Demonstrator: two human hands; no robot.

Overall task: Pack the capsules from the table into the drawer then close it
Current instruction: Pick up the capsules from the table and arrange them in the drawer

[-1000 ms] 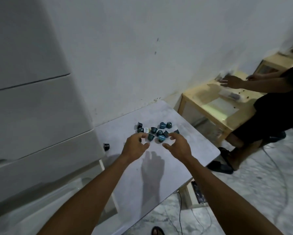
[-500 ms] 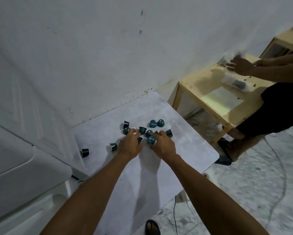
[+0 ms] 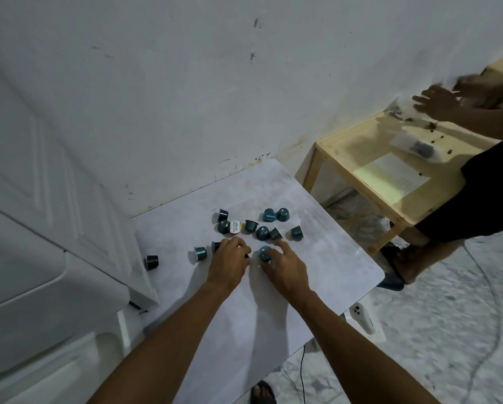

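Several dark teal capsules (image 3: 262, 232) lie scattered on the pale grey table (image 3: 326, 258). A black capsule (image 3: 152, 261) sits apart near the table's left edge, and another capsule (image 3: 200, 253) lies just left of my hands. My left hand (image 3: 230, 262) is curled, fingers closed over a capsule that shows only at its left side. My right hand (image 3: 282, 265) pinches a teal capsule (image 3: 264, 253) between thumb and fingers. The white drawer unit (image 3: 40, 287) stands at the left; its drawer opening is not visible.
A wooden side table (image 3: 361, 158) with paper and a plastic bag stands at the right, where another person's hands and legs are. A white controller (image 3: 365, 317) and a cable lie on the marble floor. The white wall is right behind the table.
My view has tilted right and down, away from the drawers. Both hands have come down onto the capsules and drawn slightly towards me, closing on one each.
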